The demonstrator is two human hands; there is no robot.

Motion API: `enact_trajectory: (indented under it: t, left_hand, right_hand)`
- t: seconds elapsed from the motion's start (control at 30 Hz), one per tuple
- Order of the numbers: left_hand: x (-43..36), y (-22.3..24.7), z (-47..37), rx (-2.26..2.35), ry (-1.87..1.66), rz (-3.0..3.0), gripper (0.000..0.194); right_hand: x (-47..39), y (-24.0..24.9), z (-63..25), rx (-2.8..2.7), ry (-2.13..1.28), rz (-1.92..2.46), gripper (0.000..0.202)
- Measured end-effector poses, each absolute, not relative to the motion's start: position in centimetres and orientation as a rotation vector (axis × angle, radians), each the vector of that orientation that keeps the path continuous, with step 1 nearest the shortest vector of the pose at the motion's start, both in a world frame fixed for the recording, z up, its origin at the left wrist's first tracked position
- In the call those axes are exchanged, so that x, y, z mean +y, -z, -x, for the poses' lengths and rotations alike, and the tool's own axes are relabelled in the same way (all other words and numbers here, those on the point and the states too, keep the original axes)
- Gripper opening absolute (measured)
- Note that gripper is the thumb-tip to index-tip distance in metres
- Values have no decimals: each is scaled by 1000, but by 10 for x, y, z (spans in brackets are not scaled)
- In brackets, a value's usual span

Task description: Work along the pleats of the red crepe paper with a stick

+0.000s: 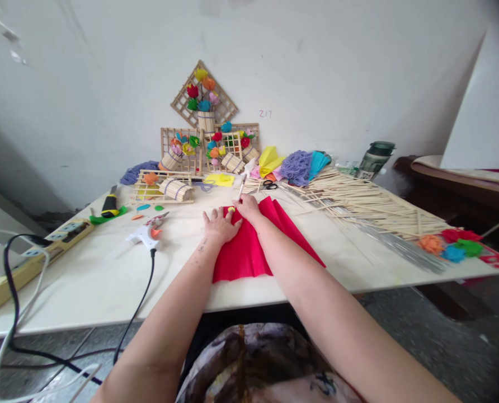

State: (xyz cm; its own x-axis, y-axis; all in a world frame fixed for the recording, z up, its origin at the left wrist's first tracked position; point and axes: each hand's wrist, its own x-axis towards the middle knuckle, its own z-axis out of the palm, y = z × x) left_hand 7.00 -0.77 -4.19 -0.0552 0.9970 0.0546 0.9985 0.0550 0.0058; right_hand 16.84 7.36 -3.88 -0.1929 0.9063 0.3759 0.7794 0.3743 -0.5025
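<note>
A sheet of red crepe paper (249, 254) lies on the table in front of me. My left hand (221, 225) rests flat on its upper left part, fingers spread. A small yellow piece (231, 209) shows at the fingertips of that hand; its exact shape is too small to tell. In my right hand (248, 207) is a slim white pen (241, 187), pinched upright close to the yellow piece. The pen's lower tip is hidden by the fingers. Left of my hands lies a white hot glue gun (146, 238) with a black cord.
Scissors (269, 185) and bamboo-lattice flower decorations (206, 121) stand behind my hands. Many thin sticks (367, 204) and wires (394, 243) spread to the right, near a dark bottle (375, 159). Left are a utility knife (109, 202) and power strip (60, 249); cords hang off the edge.
</note>
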Motion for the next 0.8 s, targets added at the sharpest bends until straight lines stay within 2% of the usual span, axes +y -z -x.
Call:
enact_trajectory:
  t: [0.8]
  left_hand:
    - [-8,42,-70,-2253,84,2137,71]
  right_hand:
    - [71,37,-169,-1998,-277,1482,26]
